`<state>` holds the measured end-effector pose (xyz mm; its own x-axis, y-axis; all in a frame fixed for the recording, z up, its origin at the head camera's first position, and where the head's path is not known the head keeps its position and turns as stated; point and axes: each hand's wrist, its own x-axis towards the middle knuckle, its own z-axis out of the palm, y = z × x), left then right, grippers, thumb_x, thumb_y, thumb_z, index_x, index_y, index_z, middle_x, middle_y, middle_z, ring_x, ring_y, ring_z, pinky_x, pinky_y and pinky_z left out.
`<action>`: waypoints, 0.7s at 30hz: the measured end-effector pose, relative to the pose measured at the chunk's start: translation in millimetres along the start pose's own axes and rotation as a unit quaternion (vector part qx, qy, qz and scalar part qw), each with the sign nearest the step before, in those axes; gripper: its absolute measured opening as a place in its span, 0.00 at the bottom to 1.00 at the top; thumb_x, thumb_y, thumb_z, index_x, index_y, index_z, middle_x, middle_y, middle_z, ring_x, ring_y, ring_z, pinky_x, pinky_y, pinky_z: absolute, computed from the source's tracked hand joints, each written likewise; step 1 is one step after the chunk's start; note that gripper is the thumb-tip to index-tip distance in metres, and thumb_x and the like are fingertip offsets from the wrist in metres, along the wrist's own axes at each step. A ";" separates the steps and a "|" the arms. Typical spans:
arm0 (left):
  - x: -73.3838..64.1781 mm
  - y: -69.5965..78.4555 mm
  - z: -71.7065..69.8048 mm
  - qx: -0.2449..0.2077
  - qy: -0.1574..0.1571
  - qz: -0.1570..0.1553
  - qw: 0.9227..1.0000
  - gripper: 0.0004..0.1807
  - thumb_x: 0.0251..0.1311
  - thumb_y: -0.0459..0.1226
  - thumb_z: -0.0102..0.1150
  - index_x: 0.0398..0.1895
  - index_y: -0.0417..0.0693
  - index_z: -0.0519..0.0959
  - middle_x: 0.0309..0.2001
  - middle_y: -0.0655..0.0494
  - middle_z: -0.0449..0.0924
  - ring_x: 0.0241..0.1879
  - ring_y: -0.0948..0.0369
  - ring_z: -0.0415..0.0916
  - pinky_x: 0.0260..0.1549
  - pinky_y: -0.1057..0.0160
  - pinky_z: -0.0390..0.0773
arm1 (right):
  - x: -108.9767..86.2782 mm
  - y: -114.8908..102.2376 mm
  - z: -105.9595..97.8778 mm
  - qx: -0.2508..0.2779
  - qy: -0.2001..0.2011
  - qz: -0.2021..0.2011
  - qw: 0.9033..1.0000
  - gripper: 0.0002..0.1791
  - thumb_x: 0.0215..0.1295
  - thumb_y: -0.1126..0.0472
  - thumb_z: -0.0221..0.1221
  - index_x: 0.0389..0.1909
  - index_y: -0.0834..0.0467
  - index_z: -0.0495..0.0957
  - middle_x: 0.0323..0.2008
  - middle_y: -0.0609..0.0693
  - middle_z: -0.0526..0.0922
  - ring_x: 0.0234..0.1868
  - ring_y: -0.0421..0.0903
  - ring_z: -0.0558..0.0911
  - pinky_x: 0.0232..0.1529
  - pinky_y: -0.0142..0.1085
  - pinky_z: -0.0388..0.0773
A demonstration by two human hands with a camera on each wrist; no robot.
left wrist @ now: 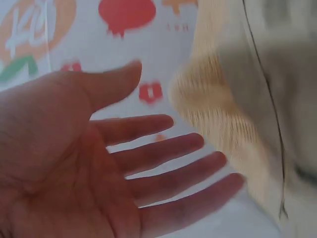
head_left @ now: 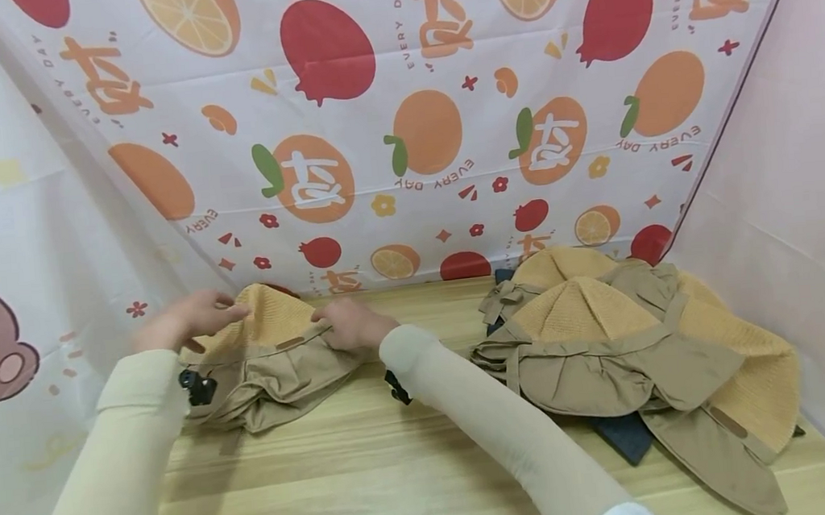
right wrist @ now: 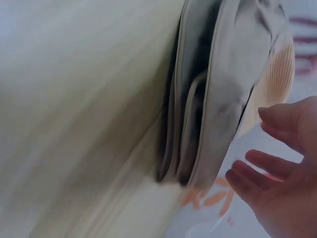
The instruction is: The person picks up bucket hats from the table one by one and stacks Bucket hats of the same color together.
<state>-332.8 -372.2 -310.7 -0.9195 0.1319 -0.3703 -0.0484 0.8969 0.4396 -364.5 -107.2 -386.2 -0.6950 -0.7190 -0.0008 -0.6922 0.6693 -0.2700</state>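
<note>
A sun hat [head_left: 291, 376] with a yellow ribbed crown and a wide khaki brim lies at the left of the table, its brim folded in layers. At its left side is my left hand [head_left: 195, 317], slightly blurred; in the left wrist view the palm shows with fingers [left wrist: 163, 153] spread and straight, and nothing in them. My right hand [head_left: 355, 324] is at the hat's right end. In the right wrist view its loosely bent fingers [right wrist: 270, 166] stand beside the khaki brim [right wrist: 223, 99], thumb apart from them, gripping nothing.
Several similar hats [head_left: 584, 313] lie heaped at the right, with a dark blue piece [head_left: 625, 437] poking out beneath. The wooden table [head_left: 314, 491] meets a fruit-printed cloth [head_left: 425, 135] at the back and white cloth walls [head_left: 801, 203] at the sides.
</note>
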 end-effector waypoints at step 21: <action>19.3 7.7 26.8 0.026 -0.072 -0.025 0.997 0.48 0.76 0.42 0.53 0.80 0.31 0.33 0.75 0.17 0.40 0.63 0.28 0.69 0.43 0.48 0.87 | -7.1 -25.2 16.6 -0.059 -0.111 0.025 0.992 0.35 0.77 0.49 0.57 0.80 0.34 0.57 0.78 0.40 0.65 0.78 0.39 0.64 0.71 0.41 0.71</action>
<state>-340.5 -351.5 -336.3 -0.8504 0.1419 -0.5067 -0.0692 0.9244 0.3751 -338.9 -122.1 -395.4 -0.6784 -0.6987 -0.2272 -0.6847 0.7133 -0.1493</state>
